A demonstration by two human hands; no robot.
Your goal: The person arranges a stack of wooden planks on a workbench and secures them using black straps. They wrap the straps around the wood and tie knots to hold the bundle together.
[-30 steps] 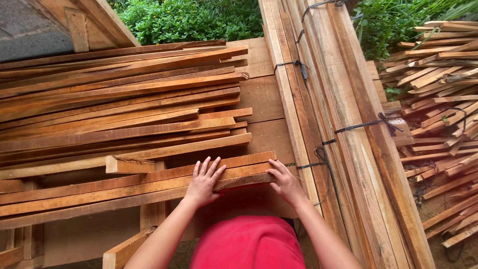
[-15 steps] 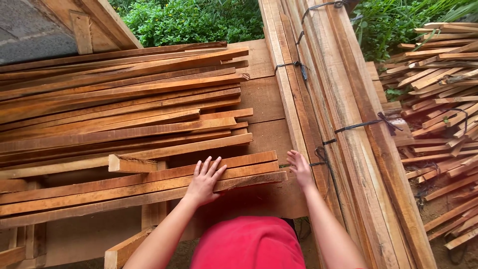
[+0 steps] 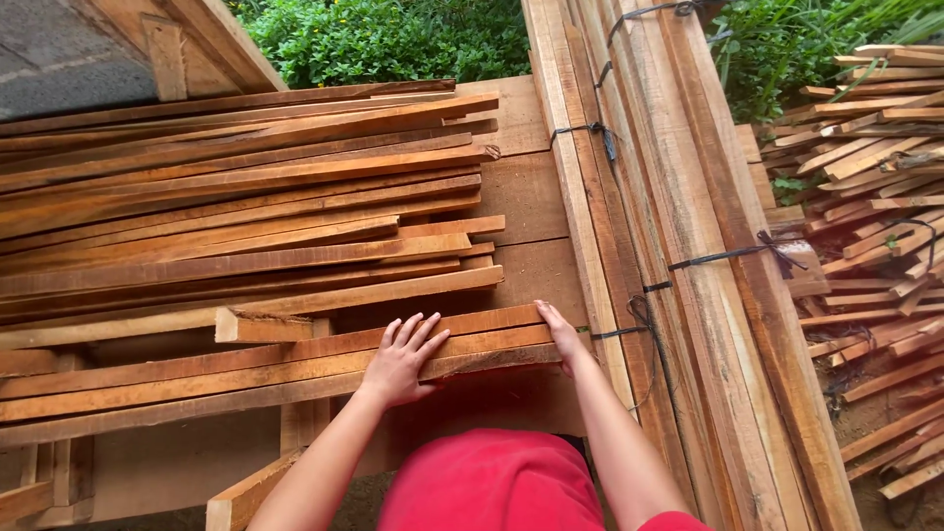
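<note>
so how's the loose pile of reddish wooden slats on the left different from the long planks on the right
The loose reddish wooden slats lie crosswise and unevenly, ends staggered; the long pale wooden planks run lengthwise, packed tightly. The slats are untied; the planks are bound with dark straps. The left hand lies flat on the slats and the right hand is at their ends; neither touches the planks. Both are rough-sawn timber.

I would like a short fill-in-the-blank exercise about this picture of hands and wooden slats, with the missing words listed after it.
1. The left hand lies flat, fingers spread, on top of a few long wooden ____ .
2. The right hand presses against the ____ of those slats.
3. The bundled planks at the right are tied with dark ____ .
4. The person's shirt is ____ .

Missing words: slats; ends; straps; red
</note>
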